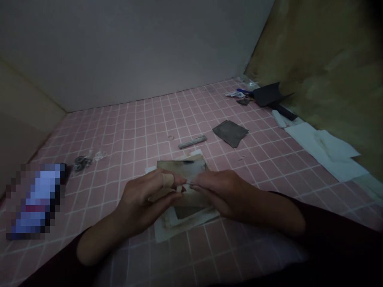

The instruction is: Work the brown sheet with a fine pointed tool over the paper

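Note:
My left hand (pixel 149 195), with a beige band round one finger, is closed in a pinch on a small pale piece (pixel 180 188). Close to its fingertips, my right hand (pixel 227 191) is closed round a thin tool (pixel 191 183), whose tip points left toward the pale piece. Whether the tip touches the piece is too small to tell. Both hands are above a flat board (pixel 179 165) lying on stained white paper sheets (pixel 167 235). Under the hands, part of the board and papers is hidden.
Beyond the board lie a grey rod (pixel 192 142), a pale ring (pixel 170 137) and dark grey sheets (pixel 230 133). A black dustpan (pixel 269 95) and white papers (pixel 326 149) line the right wall. Small bagged items (pixel 82 162) and a blurred-out screen (pixel 38 201) are at left.

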`<state>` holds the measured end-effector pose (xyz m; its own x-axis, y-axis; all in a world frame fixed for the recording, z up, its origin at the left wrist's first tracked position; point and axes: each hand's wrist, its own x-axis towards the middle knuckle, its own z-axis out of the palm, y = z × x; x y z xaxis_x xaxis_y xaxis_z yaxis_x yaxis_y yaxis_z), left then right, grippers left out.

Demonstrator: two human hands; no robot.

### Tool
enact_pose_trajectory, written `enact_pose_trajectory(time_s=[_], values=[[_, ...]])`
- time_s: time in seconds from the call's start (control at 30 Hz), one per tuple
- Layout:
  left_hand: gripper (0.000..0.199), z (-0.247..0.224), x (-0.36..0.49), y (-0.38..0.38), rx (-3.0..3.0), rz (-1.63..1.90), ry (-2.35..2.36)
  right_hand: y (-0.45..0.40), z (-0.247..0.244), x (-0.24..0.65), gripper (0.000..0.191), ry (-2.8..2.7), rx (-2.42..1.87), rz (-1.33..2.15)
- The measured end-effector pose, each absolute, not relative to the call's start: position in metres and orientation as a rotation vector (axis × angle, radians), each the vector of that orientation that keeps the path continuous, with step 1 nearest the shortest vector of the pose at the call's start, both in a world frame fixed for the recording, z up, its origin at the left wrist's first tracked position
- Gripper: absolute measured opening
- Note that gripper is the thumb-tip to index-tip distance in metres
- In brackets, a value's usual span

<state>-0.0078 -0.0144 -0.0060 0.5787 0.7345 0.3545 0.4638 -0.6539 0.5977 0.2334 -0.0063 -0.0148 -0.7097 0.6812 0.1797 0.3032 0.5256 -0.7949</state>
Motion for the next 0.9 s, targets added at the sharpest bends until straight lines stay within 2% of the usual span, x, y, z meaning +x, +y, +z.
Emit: enact_pose_trajectory(time_s=[0.03,0.1,0.23,0.27,0.3,0.4,0.5,0.57,0.7,0.73,0.8,0.9], values=[[0.013,-0.006,-0.007,-0.014,2.355,0.834,0.958,-0.008,-0.017,0.233,0.017,-2.339,-0.807,0.938],[0.013,-0.010,-0.007,-0.013,2.387,0.847,0.937,-0.010,-0.017,0.233,0.016,-2.384,-0.850,0.946],[0.018,-0.020,-0.007,-0.013,2.500,0.847,0.820,-0.002,-0.007,0.234,0.033,-2.301,-0.813,1.606],[0.018,-0.020,-0.007,-0.013,2.495,0.858,0.803,-0.001,-0.006,0.235,0.035,-2.272,-0.797,1.675],[0.017,-0.019,-0.006,-0.013,2.476,0.868,0.807,-0.001,-0.007,0.235,0.035,-2.265,-0.801,1.642],[0.010,-0.013,-0.005,-0.014,2.399,0.846,0.863,-0.008,-0.015,0.233,0.021,-2.340,-0.869,1.073],[0.007,-0.010,-0.004,-0.015,2.342,0.822,0.913,-0.014,-0.022,0.231,0.018,-2.409,-0.859,0.919],[0.007,-0.012,-0.004,-0.015,2.353,0.808,0.905,-0.013,-0.021,0.230,0.018,-2.372,-0.884,1.082],[0.015,-0.016,-0.005,-0.015,2.454,0.789,0.761,-0.002,-0.009,0.232,0.033,-2.155,-0.869,1.881],[0.015,-0.016,-0.005,-0.014,2.453,0.807,0.749,0.000,-0.007,0.233,0.035,-2.103,-0.851,1.986],[0.014,-0.014,-0.006,-0.014,2.414,0.838,0.779,-0.001,-0.007,0.232,0.036,-2.142,-0.867,1.777],[0.012,-0.010,-0.007,-0.014,2.349,0.854,0.854,-0.007,-0.010,0.231,0.025,-2.296,-0.877,1.142]])
